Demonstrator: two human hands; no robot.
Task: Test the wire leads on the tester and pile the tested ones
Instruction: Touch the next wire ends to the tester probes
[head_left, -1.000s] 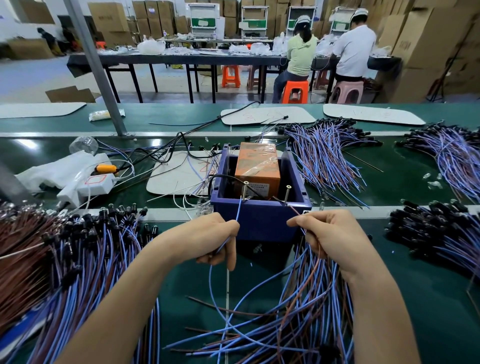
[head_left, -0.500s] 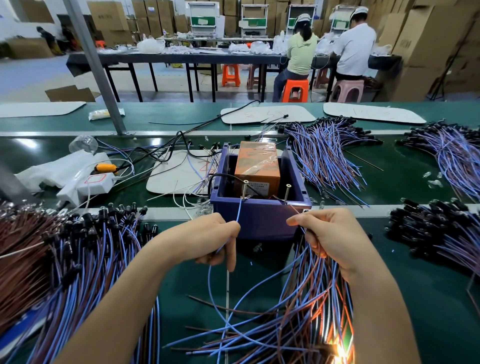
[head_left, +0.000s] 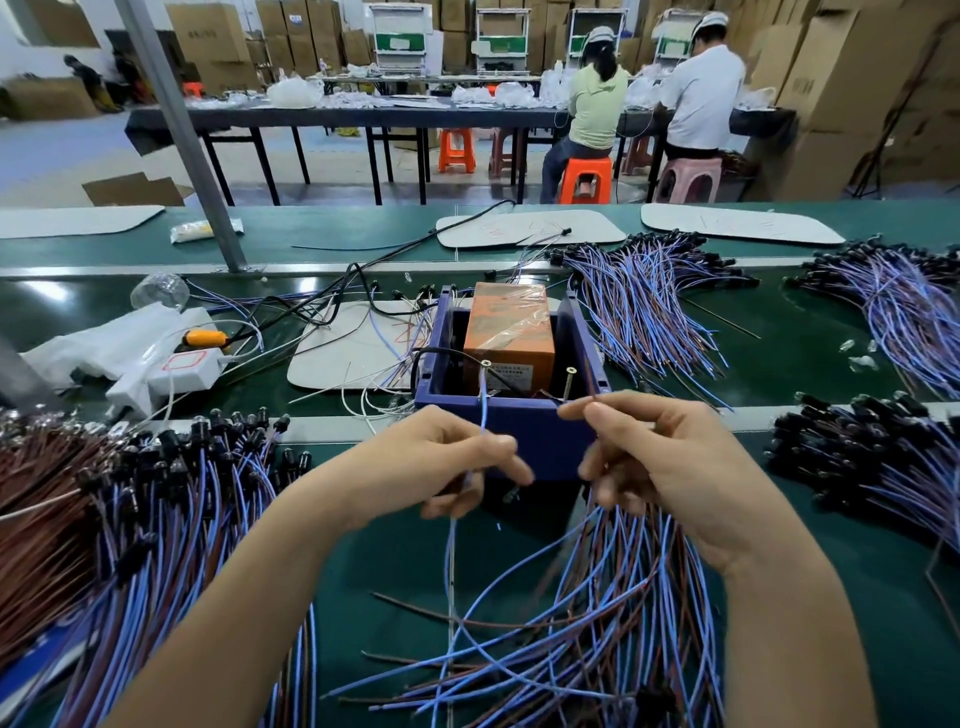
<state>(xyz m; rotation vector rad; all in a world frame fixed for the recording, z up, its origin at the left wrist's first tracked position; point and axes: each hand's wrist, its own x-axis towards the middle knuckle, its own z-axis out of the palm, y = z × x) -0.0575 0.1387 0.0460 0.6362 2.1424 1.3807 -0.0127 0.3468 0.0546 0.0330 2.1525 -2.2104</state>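
Observation:
The tester is an orange box (head_left: 509, 327) inside a dark blue bin (head_left: 524, 431), with two upright screw contacts (head_left: 486, 365) at its near edge. My left hand (head_left: 447, 457) pinches a blue wire lead (head_left: 483, 410) whose tip reaches up to the left screw. My right hand (head_left: 654, 457) pinches a brown lead end beside the right screw (head_left: 571, 372) and holds a bundle of blue and brown leads (head_left: 613, 597) that fans down toward me. Both hands sit just in front of the bin.
Piles of leads with black caps lie at the left (head_left: 156, 509), far right (head_left: 872, 467) and behind the bin (head_left: 644, 306). White foam and an orange-handled tool (head_left: 205, 339) lie at the left. A metal post (head_left: 182, 135) rises at the back left. Two people sit at a far table.
Both hands have risen a little toward the screw contacts. The glow seen at the lower end of the bundle half a second ago is gone.

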